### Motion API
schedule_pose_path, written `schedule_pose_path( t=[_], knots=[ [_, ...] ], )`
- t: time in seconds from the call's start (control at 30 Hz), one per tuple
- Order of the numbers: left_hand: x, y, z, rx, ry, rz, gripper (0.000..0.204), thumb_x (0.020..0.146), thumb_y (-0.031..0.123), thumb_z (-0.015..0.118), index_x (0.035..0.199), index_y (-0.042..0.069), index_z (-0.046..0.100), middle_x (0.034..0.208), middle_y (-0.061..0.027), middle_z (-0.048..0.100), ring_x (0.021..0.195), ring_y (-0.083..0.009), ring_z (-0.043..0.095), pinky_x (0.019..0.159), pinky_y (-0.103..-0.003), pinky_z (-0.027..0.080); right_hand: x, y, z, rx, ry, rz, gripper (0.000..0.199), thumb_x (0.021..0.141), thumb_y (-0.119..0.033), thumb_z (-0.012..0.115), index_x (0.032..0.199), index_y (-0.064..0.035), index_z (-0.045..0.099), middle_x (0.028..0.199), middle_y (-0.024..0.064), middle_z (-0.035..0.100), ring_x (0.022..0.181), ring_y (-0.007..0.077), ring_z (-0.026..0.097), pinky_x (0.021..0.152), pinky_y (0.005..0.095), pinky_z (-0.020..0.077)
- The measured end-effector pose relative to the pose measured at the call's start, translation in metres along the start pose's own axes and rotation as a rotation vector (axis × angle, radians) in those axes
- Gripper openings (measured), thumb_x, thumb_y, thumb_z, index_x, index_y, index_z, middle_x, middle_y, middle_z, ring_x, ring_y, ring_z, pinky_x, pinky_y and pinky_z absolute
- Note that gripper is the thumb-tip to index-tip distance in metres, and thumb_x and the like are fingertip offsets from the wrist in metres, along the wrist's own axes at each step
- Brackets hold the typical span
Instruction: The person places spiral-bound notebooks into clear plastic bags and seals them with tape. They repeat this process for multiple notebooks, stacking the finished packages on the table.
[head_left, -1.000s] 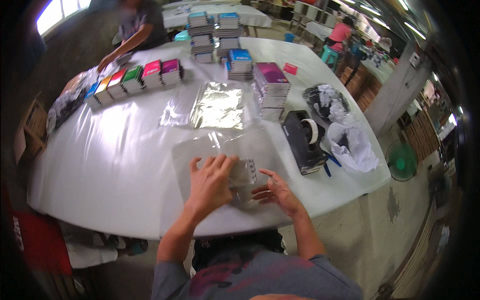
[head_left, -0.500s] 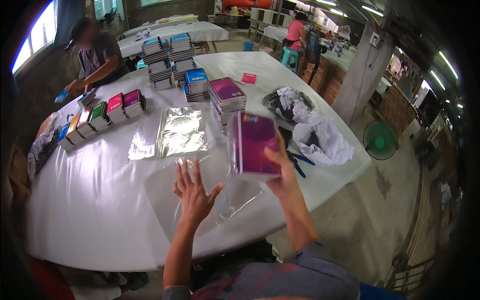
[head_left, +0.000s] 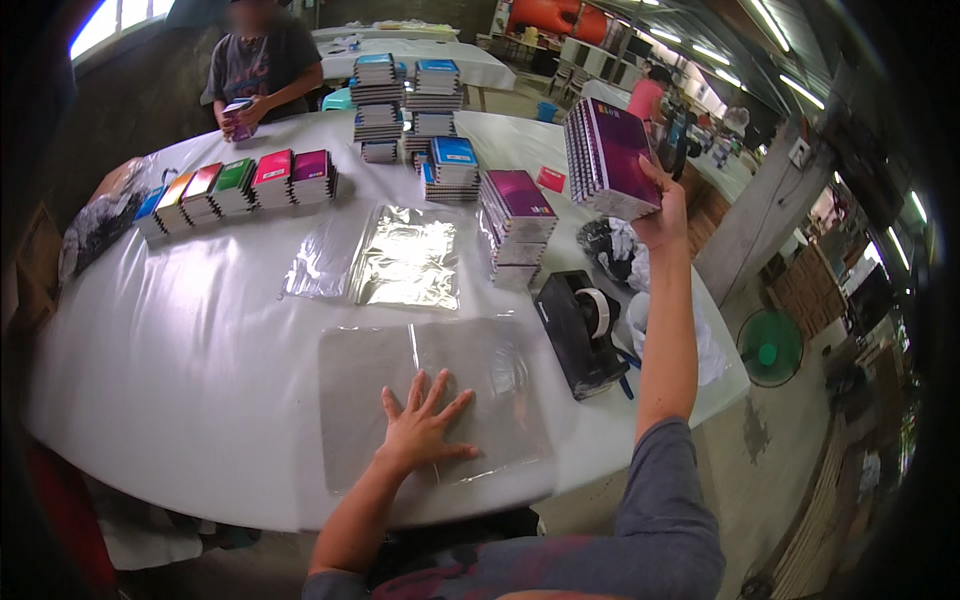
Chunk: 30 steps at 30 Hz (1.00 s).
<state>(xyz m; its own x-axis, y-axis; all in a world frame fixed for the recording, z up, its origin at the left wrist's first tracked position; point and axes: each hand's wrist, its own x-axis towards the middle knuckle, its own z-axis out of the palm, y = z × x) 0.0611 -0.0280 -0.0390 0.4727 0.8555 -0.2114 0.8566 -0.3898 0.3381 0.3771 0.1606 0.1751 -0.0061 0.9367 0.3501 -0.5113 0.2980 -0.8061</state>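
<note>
White table (head_left: pixel 190 370) is filling the scene's middle. Plastic sheet (head_left: pixel 360 400) is lying near; left hand (head_left: pixel 422 432), fingers spread wide, is resting flat on it. Right hand (head_left: pixel 662 205) is holding the purple notebook bundle (head_left: pixel 612 158) aloft, right. Dispenser (head_left: pixel 578 352), right, is holding a tape roll (head_left: pixel 600 312). Small coloured lettering (head_left: pixel 607 111) is marking the bundle.

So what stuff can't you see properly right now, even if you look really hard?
Head view: the patch of clear plastic sheet under the left hand, covered by that hand.
Head view: the far side of the purple notebooks in the right hand, turned away from the camera.
Head view: part of the white bag, behind the right forearm.
Head view: part of the person in pink, behind those notebooks.
</note>
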Motion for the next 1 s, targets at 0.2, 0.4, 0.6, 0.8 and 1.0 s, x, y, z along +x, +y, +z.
schedule_pose_path(
  t=[0.2, 0.4, 0.6, 0.8, 1.0],
  knots=[
    [-0.004, 0.002, 0.004, 0.001, 0.041, -0.039, 0.091, 0.069, 0.076, 0.05, 0.144, 0.035, 0.02, 0.154, -0.0054, 0.003, 0.141, -0.0341, 0.0, 0.094, -0.077, 0.003, 0.068, 0.035, -0.009, 0.021, -0.125, 0.258, 0.021, 0.086, -0.015, 0.058, 0.101, -0.0019, 0.063, 0.098, 0.008, 0.067, 0.087, 0.024, 0.064, 0.083, 0.0372, 0.0501],
    [-0.004, 0.003, 0.009, -0.039, 0.064, -0.003, 0.09, 0.071, 0.077, 0.048, 0.144, 0.031, 0.022, 0.154, -0.009, 0.002, 0.14, -0.0366, -0.003, 0.093, -0.077, -0.001, 0.097, 0.075, -0.028, -0.155, 0.091, 0.351, 0.02, 0.085, -0.021, 0.06, 0.1, -0.0085, 0.065, 0.099, 0.0044, 0.066, 0.087, 0.02, 0.063, 0.08, 0.0366, 0.0503],
    [-0.006, 0.002, 0.01, -0.018, 0.065, -0.021, 0.09, 0.072, 0.077, 0.046, 0.145, 0.031, 0.02, 0.154, -0.0084, 0.002, 0.14, -0.0359, -0.002, 0.093, -0.078, 0.002, 0.093, 0.097, -0.023, -0.41, -0.014, 0.451, 0.04, 0.087, -0.022, 0.057, 0.123, -0.0058, 0.052, 0.108, 0.0045, 0.064, 0.093, 0.0175, 0.061, 0.086, 0.0317, 0.0449],
    [-0.006, 0.002, 0.013, -0.02, 0.087, -0.013, 0.091, 0.071, 0.078, 0.046, 0.145, 0.031, 0.02, 0.154, -0.0092, 0.002, 0.14, -0.0365, -0.002, 0.092, -0.078, 0.001, 0.081, 0.104, -0.026, -0.659, 0.103, 0.224, 0.041, 0.089, -0.019, 0.055, 0.126, -0.0029, 0.049, 0.117, 0.0068, 0.059, 0.103, 0.0181, 0.056, 0.09, 0.0299, 0.0414],
    [-0.004, 0.0, 0.014, -0.064, 0.06, -0.012, 0.093, 0.071, 0.077, 0.046, 0.146, 0.03, 0.018, 0.154, -0.0096, 0.001, 0.14, -0.0375, -0.003, 0.091, -0.079, -0.001, 0.028, 0.095, 0.017, -1.182, 0.277, -0.629, 0.032, 0.089, -0.023, 0.057, 0.119, -0.0105, 0.057, 0.125, 0.0083, 0.051, 0.11, 0.0236, 0.051, 0.091, 0.0352, 0.0404]
  ],
)
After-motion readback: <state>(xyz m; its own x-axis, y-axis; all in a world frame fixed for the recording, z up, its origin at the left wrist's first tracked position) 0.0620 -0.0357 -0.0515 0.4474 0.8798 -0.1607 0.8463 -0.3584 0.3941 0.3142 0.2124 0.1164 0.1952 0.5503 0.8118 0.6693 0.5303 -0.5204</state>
